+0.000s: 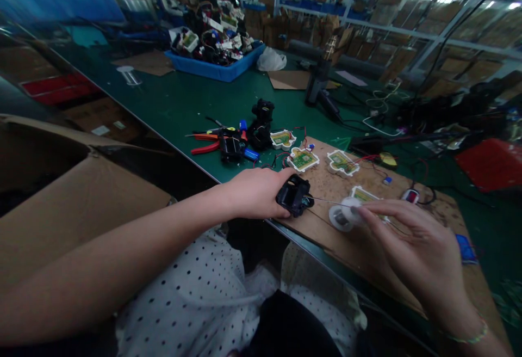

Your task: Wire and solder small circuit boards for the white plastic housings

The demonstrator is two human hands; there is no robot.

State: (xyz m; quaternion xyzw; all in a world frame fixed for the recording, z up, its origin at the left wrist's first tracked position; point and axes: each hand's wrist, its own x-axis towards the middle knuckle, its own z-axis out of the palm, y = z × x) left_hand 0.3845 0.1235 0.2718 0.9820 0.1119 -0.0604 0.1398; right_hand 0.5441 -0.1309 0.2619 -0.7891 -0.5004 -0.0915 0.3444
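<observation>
My left hand [263, 191] grips a small black plastic housing [294, 195] at the front edge of the workbench. Its open hollow side faces up. Pinched between the thumb and fingers of my right hand [420, 242] is a thin metal tool [328, 201], slim as a needle; I cannot make out its exact kind. The tool's tip reaches the right side of the housing. Below the tool, a solder wire spool [341, 218] rests on the brown board [322, 232]. White-framed circuit boards [303, 159] with red and black wires lie just beyond the housing.
More black housings [261, 128] and red-handled pliers [206, 145] lie to the left on the green bench [163, 101]. Farther back stands a blue tray [212, 68] heaped with parts. Cables and a red box [489, 164] occupy the right. An open carton [81, 199] sits at lower left.
</observation>
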